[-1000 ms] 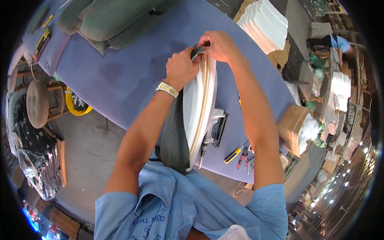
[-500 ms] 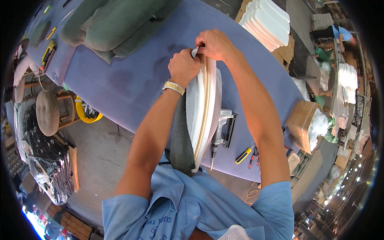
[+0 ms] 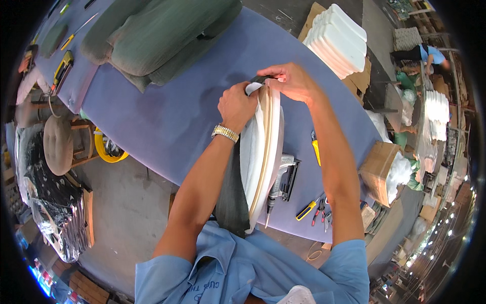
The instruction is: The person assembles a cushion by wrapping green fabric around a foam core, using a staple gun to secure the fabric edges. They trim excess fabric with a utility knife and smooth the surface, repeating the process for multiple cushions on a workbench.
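A curved padded panel (image 3: 274,147) stands on edge in front of me, with a thin wooden strip showing between white foam layers. Dark grey-green fabric (image 3: 234,197) hangs down its left side and wraps to the far end. There my left hand (image 3: 237,107), wearing a metal watch, is closed on the fabric, its pale underside turned up by the thumb. Across the panel's tip, my right hand (image 3: 293,83) pinches the same fabric edge; its fingertips are partly hidden. Just right of the panel lies a grey staple gun (image 3: 283,175), touched by neither hand.
The blue-topped table (image 3: 197,121) bears dark upholstered cushions (image 3: 162,40) at far left. A yellow-handled screwdriver (image 3: 309,207), pliers (image 3: 319,212) and a yellow knife (image 3: 316,148) lie at right. Beyond the table are stacked white foam pieces (image 3: 336,38) and a cardboard box (image 3: 377,169).
Both hands and the panel's far end have come nearer to me. My right hand's fingers now reach leftward over the tip, and the yellow knife has come into sight beside my right forearm.
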